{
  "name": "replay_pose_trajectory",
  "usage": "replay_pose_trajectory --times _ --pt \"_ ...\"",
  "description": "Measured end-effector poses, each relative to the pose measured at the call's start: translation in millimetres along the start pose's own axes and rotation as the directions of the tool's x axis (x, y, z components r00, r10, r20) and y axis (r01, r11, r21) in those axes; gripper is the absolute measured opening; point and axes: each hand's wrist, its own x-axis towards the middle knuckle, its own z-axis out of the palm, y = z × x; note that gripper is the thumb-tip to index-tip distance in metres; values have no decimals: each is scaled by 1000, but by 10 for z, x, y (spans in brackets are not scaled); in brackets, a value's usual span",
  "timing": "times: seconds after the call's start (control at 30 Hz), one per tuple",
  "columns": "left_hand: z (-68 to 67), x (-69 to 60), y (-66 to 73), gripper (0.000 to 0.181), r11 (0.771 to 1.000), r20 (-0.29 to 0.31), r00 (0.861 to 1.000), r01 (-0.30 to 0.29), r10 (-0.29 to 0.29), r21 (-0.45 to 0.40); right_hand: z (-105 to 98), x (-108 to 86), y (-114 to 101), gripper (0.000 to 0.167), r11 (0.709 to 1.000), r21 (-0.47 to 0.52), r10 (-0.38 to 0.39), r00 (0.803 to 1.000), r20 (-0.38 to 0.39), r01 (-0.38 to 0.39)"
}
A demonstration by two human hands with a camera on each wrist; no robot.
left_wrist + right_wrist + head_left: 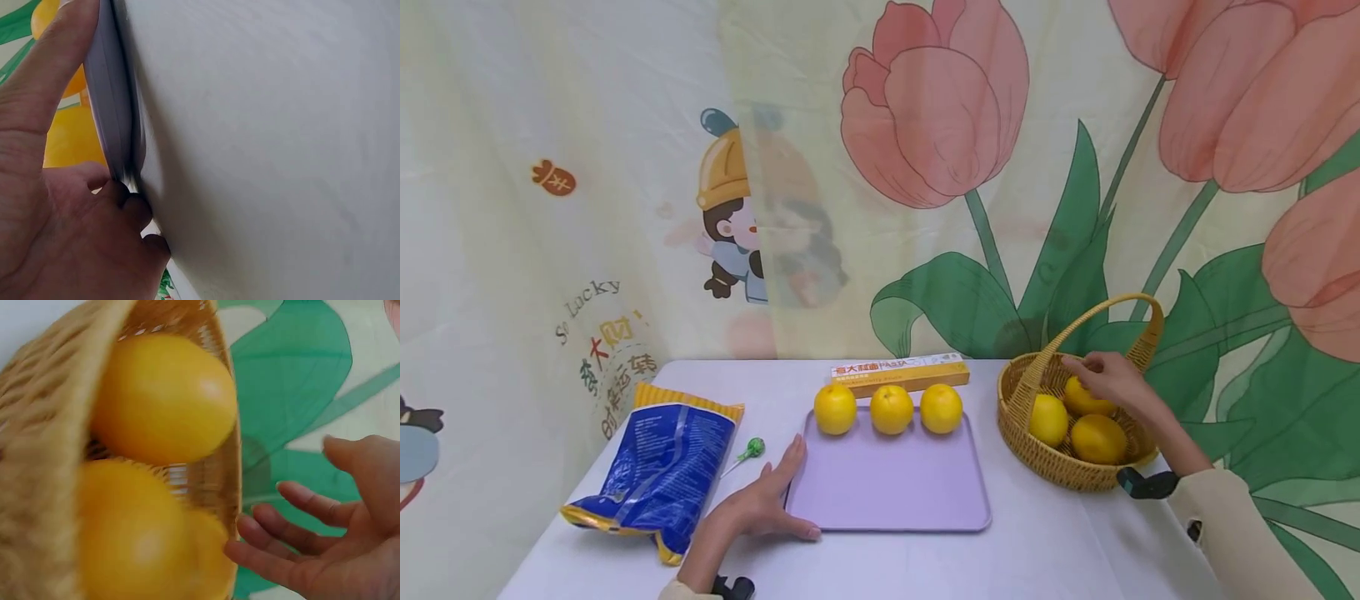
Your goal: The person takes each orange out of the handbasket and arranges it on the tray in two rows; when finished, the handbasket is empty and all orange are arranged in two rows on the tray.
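Note:
My left hand (758,503) holds the near left corner of a lilac tray (887,487), thumb at the front edge and fingers along the left side. In the left wrist view the thumb lies against the tray's rim (111,94) and some fingers are curled. Three oranges (891,409) stand in a row at the tray's far edge. On the right, my right hand (1108,379) hovers over a wicker basket (1052,471) with three oranges (1099,439) inside. The right wrist view shows its fingers loosely bent, with nothing held, beside the oranges (169,397).
Behind the tray lies a pasta box (898,377). A blue and yellow snack bag (658,467) rests at the left, with a green lollipop (752,449) between it and the tray. The basket's tall handle (1097,308) arches over its opening. A printed curtain (805,167) hangs behind the table.

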Motion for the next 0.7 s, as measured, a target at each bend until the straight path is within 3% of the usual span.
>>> replay_pose_trajectory --times 0.1,0.23,0.37,0.57,0.63,0.7 --pt "4 5 4 148 1000 1 1000 8 -8 -1 3 115 -136 52 998 10 -56 998 26 55" --pt "11 13 17 148 1000 -2 1000 12 -12 0 -5 287 -207 35 995 70 -88 970 226 74" --pt "16 15 23 147 1000 3 1000 8 -8 -4 53 424 -152 30 992 112 -96 908 409 55" --pt "16 12 21 146 1000 4 1000 25 -25 -4 139 463 -51 35 989 147 -72 852 519 -6" --pt "9 6 23 146 1000 1 1000 25 -25 -5 157 472 -21 34 978 206 -100 811 577 -26" --pt "1 -1 26 146 1000 -2 1000 25 -25 -6 173 487 7 35 964 264 -144 755 640 -40"
